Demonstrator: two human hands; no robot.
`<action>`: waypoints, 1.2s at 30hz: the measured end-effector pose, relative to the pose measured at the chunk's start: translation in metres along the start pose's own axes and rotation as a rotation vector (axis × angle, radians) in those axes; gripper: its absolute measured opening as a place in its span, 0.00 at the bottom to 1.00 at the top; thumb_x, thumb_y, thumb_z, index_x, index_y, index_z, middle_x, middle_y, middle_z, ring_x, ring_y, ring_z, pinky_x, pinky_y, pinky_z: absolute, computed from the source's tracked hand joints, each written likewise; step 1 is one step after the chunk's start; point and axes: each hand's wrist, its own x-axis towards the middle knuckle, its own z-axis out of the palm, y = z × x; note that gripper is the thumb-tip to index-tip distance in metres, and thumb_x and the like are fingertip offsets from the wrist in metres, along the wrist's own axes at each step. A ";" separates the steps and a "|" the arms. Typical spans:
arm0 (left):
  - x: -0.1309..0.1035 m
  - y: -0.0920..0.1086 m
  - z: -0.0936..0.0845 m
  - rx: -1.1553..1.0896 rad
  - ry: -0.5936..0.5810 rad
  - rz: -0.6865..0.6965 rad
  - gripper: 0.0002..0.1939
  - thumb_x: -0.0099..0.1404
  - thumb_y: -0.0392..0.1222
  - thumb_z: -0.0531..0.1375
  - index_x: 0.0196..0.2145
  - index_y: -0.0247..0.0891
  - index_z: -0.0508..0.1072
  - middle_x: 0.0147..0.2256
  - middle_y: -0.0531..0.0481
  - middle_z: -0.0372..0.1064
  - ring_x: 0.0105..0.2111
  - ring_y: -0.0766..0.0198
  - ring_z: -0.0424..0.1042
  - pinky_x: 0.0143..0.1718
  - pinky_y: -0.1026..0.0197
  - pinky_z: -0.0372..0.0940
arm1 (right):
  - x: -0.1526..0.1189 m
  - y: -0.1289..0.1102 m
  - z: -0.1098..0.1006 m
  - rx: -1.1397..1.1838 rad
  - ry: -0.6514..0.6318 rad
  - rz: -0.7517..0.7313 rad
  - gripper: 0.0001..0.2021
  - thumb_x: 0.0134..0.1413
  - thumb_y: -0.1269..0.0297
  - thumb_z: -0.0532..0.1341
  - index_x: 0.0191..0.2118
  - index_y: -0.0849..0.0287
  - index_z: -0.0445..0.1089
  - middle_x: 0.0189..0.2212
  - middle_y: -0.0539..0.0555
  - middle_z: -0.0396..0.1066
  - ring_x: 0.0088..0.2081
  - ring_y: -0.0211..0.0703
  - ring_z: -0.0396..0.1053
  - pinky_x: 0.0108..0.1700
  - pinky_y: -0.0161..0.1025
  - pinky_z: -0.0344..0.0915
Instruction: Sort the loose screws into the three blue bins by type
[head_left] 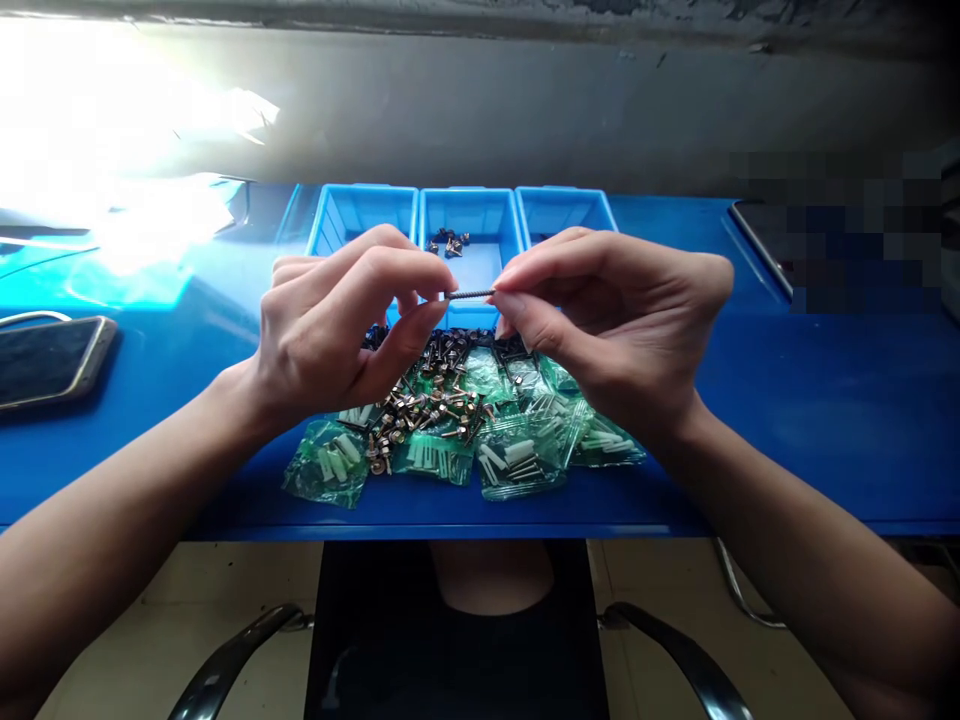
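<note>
Between my two hands a dark screw (471,294) lies level, held up above the pile. My left hand (337,315) pinches its left end with thumb and index finger. The thumb and index finger of my right hand (615,310) close on the other end. Below are loose black screws (448,350) and bronze-coloured hex-head screws (420,412). Around them lie clear greenish packets, one with white wall plugs and screws (521,462), another with pale plugs (330,465).
Three blue bins stand behind my hands: a left bin (367,190), a middle bin (480,265) with a few hex-head screws, and a right bin (566,195). A phone (56,360) lies at left on the blue table (825,420); a dark flat device (761,245) is at right.
</note>
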 end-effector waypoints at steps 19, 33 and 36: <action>0.002 -0.011 -0.005 0.244 0.048 0.053 0.10 0.72 0.33 0.61 0.48 0.41 0.76 0.37 0.51 0.82 0.24 0.68 0.72 0.20 0.60 0.58 | 0.015 0.014 -0.036 -0.589 -0.252 -0.442 0.09 0.66 0.72 0.68 0.48 0.52 0.82 0.38 0.54 0.84 0.35 0.47 0.79 0.34 0.47 0.74; -0.002 -0.009 -0.002 0.275 0.061 0.046 0.09 0.71 0.34 0.61 0.47 0.42 0.75 0.37 0.53 0.81 0.24 0.69 0.71 0.22 0.61 0.54 | 0.001 0.024 -0.017 -0.629 -0.629 -0.512 0.08 0.72 0.75 0.62 0.46 0.63 0.80 0.45 0.62 0.82 0.42 0.51 0.80 0.40 0.47 0.79; -0.005 -0.010 0.001 0.265 0.082 0.015 0.09 0.71 0.35 0.60 0.47 0.41 0.76 0.37 0.54 0.80 0.25 0.68 0.71 0.24 0.59 0.54 | 0.002 0.023 -0.018 -0.641 -0.628 -0.494 0.09 0.74 0.73 0.61 0.43 0.60 0.79 0.43 0.60 0.82 0.41 0.50 0.80 0.39 0.46 0.78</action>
